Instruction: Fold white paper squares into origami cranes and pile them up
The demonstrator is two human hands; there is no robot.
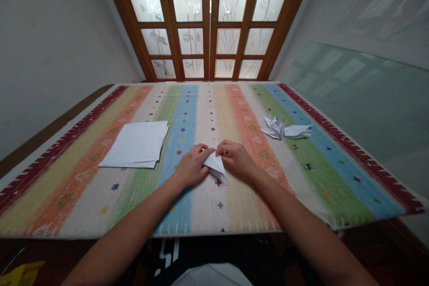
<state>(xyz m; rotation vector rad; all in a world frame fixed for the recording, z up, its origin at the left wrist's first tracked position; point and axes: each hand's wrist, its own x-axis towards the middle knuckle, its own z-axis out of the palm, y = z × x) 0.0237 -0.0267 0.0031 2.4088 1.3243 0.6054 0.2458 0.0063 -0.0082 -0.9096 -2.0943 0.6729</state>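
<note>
Paper [216, 167], white and creased into a layered point aimed at five o'clock, sits pinched between the curled fingers of left hand [191, 166] and right hand [235, 157].

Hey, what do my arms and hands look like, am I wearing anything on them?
Your forearms are bare, with no sleeves, gloves or watch showing on your left hand or right hand. A dark garment with white markings shows below them.

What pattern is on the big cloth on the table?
The woven rectangular cloth has red, orange, yellow, green and blue stripes with tiny shapes; head view.
</note>
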